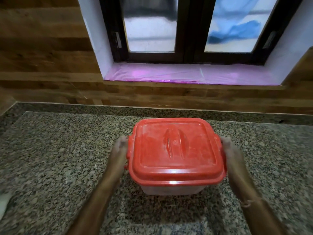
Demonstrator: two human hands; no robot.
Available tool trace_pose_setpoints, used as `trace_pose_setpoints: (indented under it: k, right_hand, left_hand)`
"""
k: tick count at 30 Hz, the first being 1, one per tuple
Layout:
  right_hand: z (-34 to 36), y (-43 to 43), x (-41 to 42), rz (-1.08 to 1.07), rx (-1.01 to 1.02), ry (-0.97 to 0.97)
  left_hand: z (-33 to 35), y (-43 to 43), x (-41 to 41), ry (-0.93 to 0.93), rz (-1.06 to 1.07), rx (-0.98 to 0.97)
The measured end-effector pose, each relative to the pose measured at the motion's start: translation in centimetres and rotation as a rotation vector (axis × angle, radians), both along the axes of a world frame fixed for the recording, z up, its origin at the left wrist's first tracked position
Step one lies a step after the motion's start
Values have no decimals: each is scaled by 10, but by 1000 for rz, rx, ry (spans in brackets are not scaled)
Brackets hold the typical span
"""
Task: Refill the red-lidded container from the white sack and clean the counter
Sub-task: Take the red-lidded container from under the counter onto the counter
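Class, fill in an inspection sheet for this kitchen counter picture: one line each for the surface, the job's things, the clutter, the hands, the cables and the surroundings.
Surface: speckled granite counter.
Job's things: container with a clear body; its red lid is on and dusted with whitish powder.
Clutter: a white object cut off at the picture's left edge; too little shows to name it.
Hands: left hand at the lid's left side, right hand at its right side; both blurred, grip unclear.
Cables: nothing seen.
Surroundings: wood-panelled wall, dark-framed window, pink film covering the sill.
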State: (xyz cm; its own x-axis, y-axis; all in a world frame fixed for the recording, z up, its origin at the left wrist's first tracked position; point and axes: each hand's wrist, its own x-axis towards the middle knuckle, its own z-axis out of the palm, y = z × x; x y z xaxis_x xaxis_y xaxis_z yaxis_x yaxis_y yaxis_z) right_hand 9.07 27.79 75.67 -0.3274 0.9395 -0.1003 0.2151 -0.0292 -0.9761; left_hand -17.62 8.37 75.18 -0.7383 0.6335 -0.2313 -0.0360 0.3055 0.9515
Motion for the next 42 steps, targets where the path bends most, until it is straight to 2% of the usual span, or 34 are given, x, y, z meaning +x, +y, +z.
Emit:
trace_pose_setpoints:
  k: [3, 15, 22, 28, 31, 36, 39, 42]
  right_hand:
    - [10, -19, -11, 77, -18, 46]
    - [32, -44, -20, -2, 4, 96]
    - [59, -38, 5, -61, 55, 72]
    - [65, 15, 70, -99, -158, 258]
    - [51, 54, 126, -168, -200, 306]
    - [11, 102, 217, -297, -197, 336]
    - [-31, 118, 243, -330, -234, 293]
    - [-79, 128, 250, -323, -286, 210]
  left_hand:
    - [6, 5, 13, -52, -68, 61]
    - [23, 1, 13, 25, 33, 163]
    - [60, 15, 33, 112, -18, 256]
    - [77, 67, 82, 201, -91, 221]
    - [78, 104, 130, 336, -211, 136]
    - [36, 150, 195, 721, -431, -192]
    - [15, 161, 213, 883, -464, -360]
    - [10, 167, 223, 933, -452, -420]
